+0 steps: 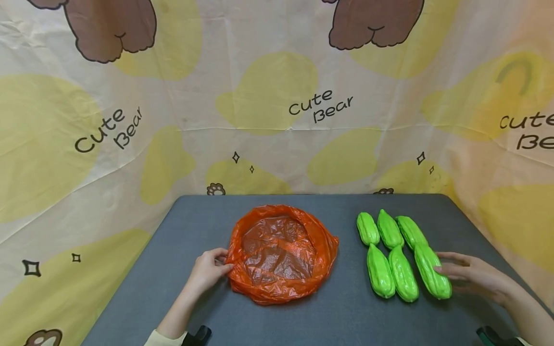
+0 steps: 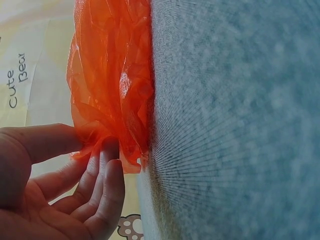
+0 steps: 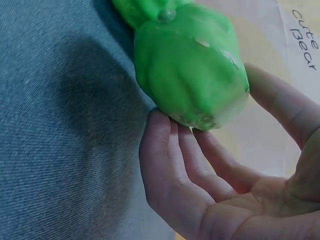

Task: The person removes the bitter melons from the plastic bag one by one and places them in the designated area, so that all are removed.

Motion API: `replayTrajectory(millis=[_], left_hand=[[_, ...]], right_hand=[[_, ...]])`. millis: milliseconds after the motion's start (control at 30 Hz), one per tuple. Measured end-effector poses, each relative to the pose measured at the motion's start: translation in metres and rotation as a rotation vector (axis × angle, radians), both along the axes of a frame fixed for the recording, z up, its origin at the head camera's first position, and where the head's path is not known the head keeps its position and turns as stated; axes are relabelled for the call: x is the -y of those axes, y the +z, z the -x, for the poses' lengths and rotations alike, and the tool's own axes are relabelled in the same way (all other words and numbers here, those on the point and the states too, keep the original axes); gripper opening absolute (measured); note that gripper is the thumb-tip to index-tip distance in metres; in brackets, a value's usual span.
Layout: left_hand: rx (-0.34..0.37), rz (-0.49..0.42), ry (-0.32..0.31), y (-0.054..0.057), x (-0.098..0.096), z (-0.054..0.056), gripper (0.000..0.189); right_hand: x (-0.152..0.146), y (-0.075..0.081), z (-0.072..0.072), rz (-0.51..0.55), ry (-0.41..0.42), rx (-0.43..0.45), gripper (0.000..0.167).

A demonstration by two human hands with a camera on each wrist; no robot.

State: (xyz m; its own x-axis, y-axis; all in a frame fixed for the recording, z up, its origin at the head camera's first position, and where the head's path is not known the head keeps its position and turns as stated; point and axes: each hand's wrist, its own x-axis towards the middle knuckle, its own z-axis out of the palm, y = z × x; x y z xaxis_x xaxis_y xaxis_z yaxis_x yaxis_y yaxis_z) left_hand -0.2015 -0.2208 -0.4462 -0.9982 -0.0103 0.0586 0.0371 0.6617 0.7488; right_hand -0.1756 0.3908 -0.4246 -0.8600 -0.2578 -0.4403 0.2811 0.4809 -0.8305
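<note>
An orange-red plastic bag (image 1: 283, 293) lies on the table with its mouth spread wide and its rim rolled. My left hand (image 1: 209, 271) pinches the bag's left rim between thumb and fingers; the left wrist view shows the thin plastic (image 2: 112, 75) bunched at the fingertips. Several glossy, bright green ridged gourds (image 1: 402, 274) lie in two rows to the right of the bag. My right hand (image 1: 476, 276) holds the front right gourd (image 1: 433, 274) by its side. In the right wrist view, the thumb is at one side of that gourd (image 3: 190, 65) and fingertips at the other.
The grey table (image 1: 303, 322) ends at a back edge against a hanging cloth (image 1: 259, 105) printed with bears and lettering. That cloth also runs along the left and right sides. The back-row gourds (image 1: 368, 228) touch or nearly touch the front ones.
</note>
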Motion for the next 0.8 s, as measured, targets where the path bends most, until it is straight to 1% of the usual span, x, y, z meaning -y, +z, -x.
replayTrajectory(millis=[233,333,600,800], left_hand=[[-0.008,-0.003,-0.005,0.0,0.001,0.0,0.026],[-0.011,-0.006,-0.009,0.0,0.001,0.001,0.025],[-0.009,0.004,-0.008,0.0,0.001,0.001,0.026],[-0.01,-0.001,-0.005,0.0,0.001,0.0,0.025]], right_hand=[[-0.003,-0.01,0.003,0.021,0.061,0.022,0.072],[-0.002,-0.013,0.006,0.029,0.069,0.036,0.072],[-0.001,-0.016,0.011,0.031,0.051,0.066,0.075],[-0.001,-0.017,0.014,0.056,0.036,0.077,0.074]])
